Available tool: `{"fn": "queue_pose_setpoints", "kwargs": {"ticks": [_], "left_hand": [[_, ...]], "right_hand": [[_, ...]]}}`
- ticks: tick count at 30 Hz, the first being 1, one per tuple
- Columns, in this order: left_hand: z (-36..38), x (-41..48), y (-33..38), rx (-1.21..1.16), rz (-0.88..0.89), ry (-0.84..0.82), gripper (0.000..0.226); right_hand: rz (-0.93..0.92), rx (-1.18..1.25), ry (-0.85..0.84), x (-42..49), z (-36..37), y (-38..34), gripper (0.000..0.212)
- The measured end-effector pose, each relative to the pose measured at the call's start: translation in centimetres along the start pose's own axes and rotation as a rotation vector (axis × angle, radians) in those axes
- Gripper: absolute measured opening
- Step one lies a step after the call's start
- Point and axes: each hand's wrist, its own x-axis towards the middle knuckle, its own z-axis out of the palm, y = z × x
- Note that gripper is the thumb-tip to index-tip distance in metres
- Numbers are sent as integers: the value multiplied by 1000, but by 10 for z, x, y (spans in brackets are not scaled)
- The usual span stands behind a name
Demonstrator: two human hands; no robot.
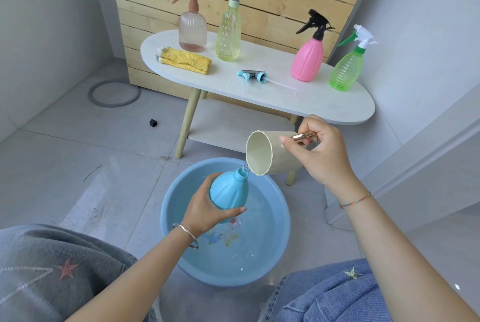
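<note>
The left hand (207,208) wraps its fingers round the body of a blue spray bottle (228,193) with its trigger head off, holding it tilted above a blue basin (280,238) of water on the tiled floor. The right hand (315,150) grips the copper-coloured handle of a cream cup (262,152), tipped so that its rim sits just beside the bottle's open neck; a thin stream of water seems to run from the rim into the neck, though it is hard to make out. Behind, on a white oval table (285,98), lies the blue trigger head (253,75) with its dip tube, between a folded yellow cloth (185,60) and a pink spray bottle (309,58). A clear brown-topped bottle (192,33), a yellow-green bottle (228,34) and a green bottle (346,68) also stand there.
</note>
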Motion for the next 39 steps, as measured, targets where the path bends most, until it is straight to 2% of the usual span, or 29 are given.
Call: {"fn": "queue_pose_setpoints", "kwargs": {"ticks": [8, 15, 32, 39], "left_hand": [[0, 0, -1, -3, -4, -9, 80], [1, 0, 0, 4, -6, -11, 75], [3, 1, -8, 1, -3, -17, 82], [4, 2, -9, -4, -3, -13, 82]], "right_hand": [[-47, -27, -24, 0, 0, -1, 39], [-136, -80, -58, 1, 3, -2, 36], [-390, -326, -127, 0, 16, -7, 35], [-461, -356, -139, -4, 26, -11, 36]]}}
